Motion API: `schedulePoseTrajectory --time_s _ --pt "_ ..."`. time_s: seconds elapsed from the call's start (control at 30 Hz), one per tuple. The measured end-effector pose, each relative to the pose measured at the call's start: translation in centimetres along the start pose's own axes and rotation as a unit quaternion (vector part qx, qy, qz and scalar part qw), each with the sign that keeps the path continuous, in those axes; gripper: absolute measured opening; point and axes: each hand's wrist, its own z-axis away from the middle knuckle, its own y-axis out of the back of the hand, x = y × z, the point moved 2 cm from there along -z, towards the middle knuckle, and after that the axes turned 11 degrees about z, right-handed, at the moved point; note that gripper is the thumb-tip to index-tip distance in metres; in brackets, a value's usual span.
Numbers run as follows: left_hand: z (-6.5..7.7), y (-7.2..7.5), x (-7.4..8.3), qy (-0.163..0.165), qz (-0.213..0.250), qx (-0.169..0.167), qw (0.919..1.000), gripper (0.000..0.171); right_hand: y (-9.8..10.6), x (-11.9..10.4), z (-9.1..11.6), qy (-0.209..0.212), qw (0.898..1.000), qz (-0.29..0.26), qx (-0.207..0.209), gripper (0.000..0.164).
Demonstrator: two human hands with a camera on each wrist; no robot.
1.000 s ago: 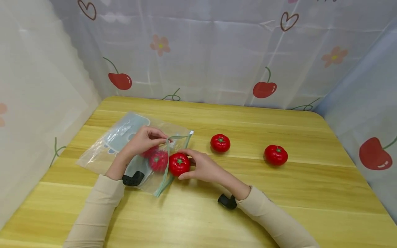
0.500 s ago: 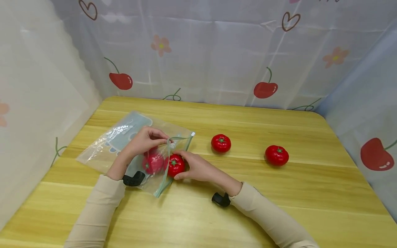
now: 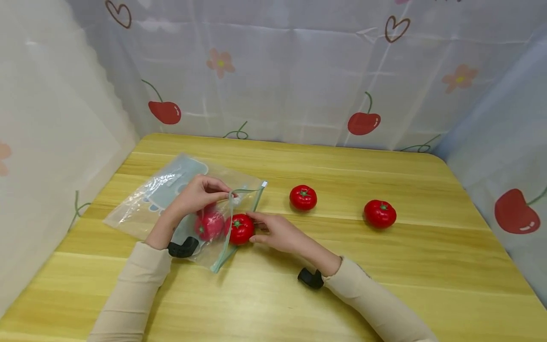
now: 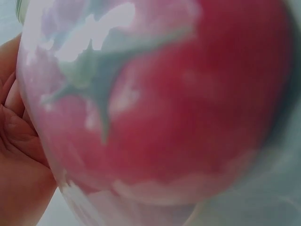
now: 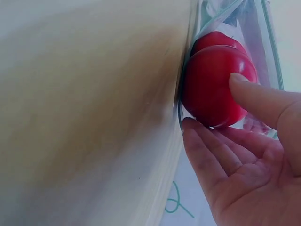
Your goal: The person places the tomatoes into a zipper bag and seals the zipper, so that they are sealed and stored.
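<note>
A clear zip bag (image 3: 147, 199) with a blue print lies flat at the left of the table. My left hand (image 3: 200, 194) pinches the upper layer of its mouth and keeps it raised. Inside is a tomato (image 3: 209, 225), seen close through the plastic in the left wrist view; part of another red one shows behind it, under the left hand. Another tomato (image 3: 242, 230) sits at the mouth, partly past the green zip edge. Behind it is my right hand (image 3: 279, 232), thumb touching the tomato and fairly straight fingers (image 5: 202, 146) at its side in the right wrist view.
Two more tomatoes lie to the right on the wooden table (image 3: 342, 285), one nearer the bag (image 3: 303, 197) and one farther right (image 3: 380, 213). A white slider (image 3: 264, 184) sits at the bag's far corner. A patterned curtain (image 3: 290, 71) stands behind the table.
The tomato in my right hand has moved left into the bag's mouth, and the one inside has shifted left. My right hand has then drawn back slightly, its hold loosened. My left hand stays put.
</note>
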Motion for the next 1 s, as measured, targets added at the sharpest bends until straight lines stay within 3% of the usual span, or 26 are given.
schedulePoseTrajectory --time_s 0.73,1.0 --pt "0.0 0.0 0.0 -0.01 0.011 -0.003 0.9999 0.01 -0.5 -0.4 -2.0 0.008 1.0 -0.015 -0.001 0.062" --pt "0.1 0.0 0.2 -0.002 0.02 -0.009 0.9998 0.012 -0.4 -0.7 -2.4 0.009 1.0 0.024 0.004 0.062"
